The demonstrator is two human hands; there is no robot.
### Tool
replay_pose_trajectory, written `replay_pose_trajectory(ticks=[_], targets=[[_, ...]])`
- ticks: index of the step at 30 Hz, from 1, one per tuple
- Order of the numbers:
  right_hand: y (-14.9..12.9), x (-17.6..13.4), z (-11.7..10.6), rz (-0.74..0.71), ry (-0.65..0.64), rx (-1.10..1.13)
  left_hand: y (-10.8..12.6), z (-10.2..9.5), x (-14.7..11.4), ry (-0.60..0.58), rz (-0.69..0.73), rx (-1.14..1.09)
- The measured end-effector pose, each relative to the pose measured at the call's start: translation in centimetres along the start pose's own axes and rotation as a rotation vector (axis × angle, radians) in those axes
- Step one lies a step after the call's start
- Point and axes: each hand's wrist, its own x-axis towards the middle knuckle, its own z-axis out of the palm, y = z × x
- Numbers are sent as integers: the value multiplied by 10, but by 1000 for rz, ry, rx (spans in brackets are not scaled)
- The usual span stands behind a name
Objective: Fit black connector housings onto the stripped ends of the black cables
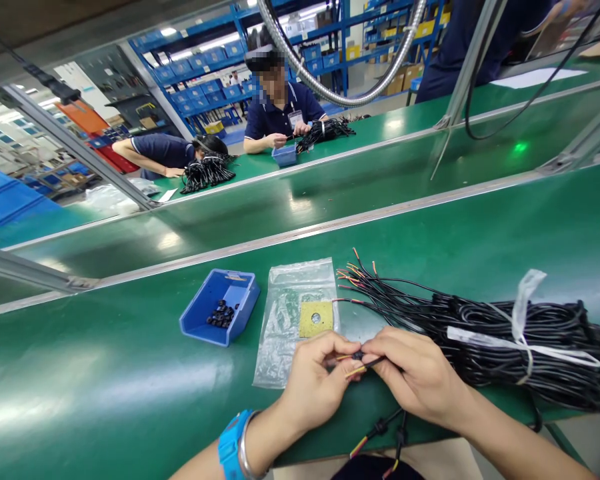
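Observation:
My left hand [317,377] pinches a small black sleeve-like part [358,355] between thumb and fingers. Against it, my right hand [415,373] is closed on a thin black cable [374,363], whose bare red and yellow wires [355,371] stick out by my left thumb. The fingertips of both hands nearly meet, so the exact fit of part and cable is hidden. Below them hang two cable ends with black knob-like pieces [381,427] and coloured wires. Right of my hands lies a thick bundle of black cables [525,333], tied with white strips.
A blue bin [190,320] with small black parts [223,315] stands on the green bench [105,373]. Beside it lies a clear zip bag [275,333] under a yellow square pad [307,325]. Metal frame posts [475,60] and a hanging flexible conduit [350,100] cross the view; co-workers sit opposite.

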Motion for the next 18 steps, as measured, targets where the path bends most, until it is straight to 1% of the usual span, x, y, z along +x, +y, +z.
replay_pose_trajectory(ticks=[2,3,4,6,8,10,14,16,18], targets=[[0,1,-1,26,1,-24,0,1,0,9,-145,-165],[-1,2,-2,40,0,-34,0,2,0,14,-188,-210],[-1,3,-3,52,-3,-38,1,3,0,14,-210,-224],[-3,3,-5,53,-15,-27,3,3,0,16,-197,-199],[-4,3,-6,31,-26,-12,4,2,0,13,-138,-125],[-4,2,-6,22,-44,-2,5,1,1,1,-49,-15],[-4,1,-5,30,-69,8,4,-4,3,-45,191,220],[-3,1,-5,17,-68,11,4,-5,3,-69,303,281],[-3,1,-5,-2,-74,12,4,-5,3,-93,378,318]])
